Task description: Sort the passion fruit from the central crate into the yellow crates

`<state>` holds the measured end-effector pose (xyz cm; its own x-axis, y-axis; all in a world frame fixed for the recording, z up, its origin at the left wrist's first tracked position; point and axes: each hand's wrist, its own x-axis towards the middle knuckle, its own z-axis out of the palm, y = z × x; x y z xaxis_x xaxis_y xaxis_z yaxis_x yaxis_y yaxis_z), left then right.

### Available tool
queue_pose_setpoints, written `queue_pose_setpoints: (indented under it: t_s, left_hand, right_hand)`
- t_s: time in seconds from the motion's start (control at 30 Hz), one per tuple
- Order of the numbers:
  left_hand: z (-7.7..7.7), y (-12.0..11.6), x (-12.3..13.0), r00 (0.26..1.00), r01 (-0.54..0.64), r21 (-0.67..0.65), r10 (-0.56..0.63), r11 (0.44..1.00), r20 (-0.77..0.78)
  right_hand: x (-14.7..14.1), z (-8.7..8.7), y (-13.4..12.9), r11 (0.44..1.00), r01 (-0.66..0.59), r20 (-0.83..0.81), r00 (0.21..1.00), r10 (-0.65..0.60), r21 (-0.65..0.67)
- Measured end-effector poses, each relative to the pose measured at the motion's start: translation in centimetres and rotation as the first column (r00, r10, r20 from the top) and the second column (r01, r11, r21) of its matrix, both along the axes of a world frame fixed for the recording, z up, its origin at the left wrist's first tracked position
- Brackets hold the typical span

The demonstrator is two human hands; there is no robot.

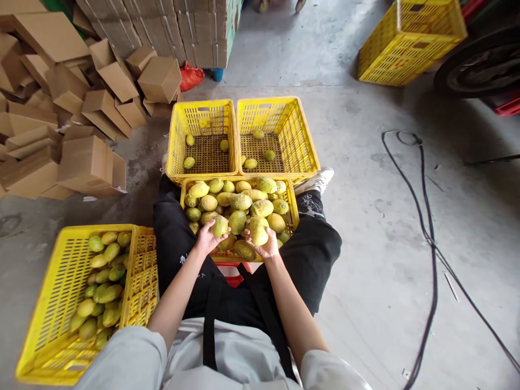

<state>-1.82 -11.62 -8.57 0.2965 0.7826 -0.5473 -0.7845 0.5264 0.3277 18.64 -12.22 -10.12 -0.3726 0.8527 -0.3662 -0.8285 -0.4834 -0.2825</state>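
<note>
My left hand has its fingers wrapped round a small green-yellow papaya. In my right hand is a larger, yellower papaya, held from below. Both hands are above the near side of a yellow plastic crate that sits between my legs, heaped with papayas in green and yellow. Beyond it stand two more yellow crates side by side, the far left crate and the far right crate. Each has a few fruits on its floor.
To my left, a tilted yellow crate holds many papayas. Folded cardboard boxes lie heaped at the upper left, by stacked cartons. A black cable runs over the floor on the right. Another yellow crate stands near a wheel.
</note>
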Motion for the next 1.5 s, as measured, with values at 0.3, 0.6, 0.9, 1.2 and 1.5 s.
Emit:
queue_pose_setpoints:
  t_s: [0.3,0.6,0.9,1.2,1.5]
  left_hand:
    - [0.4,-0.3,-0.2,0.999,0.031,0.054,-0.028,0.998,-0.039]
    - [5.4,0.4,-0.3,0.997,-0.016,0.101,0.024,0.995,-0.079]
    - [13.1,3.8,0.1,0.991,-0.019,0.209,0.046,0.978,-0.127]
    - [17.8,4.2,0.4,0.970,-0.139,0.116,0.159,0.983,-0.185]
    - [14.7,0.7,1.8,0.969,-0.197,0.070,0.205,0.978,-0.138]
  right_hand:
    - [-0.7,2.1,0.0,0.999,0.037,0.119,0.992,-0.041,0.035]
    - [-1.5,6.9,0.6,0.999,0.022,0.078,0.997,-0.024,0.032]
    - [-2.7,14.6,6.7,0.982,-0.125,0.093,0.989,0.113,0.141]
    - [-5.3,17.9,4.7,0.983,0.182,0.299,0.936,-0.184,0.035]
    - [-4.5,14.6,0.9,0.992,0.115,0.188,0.974,-0.124,0.055]
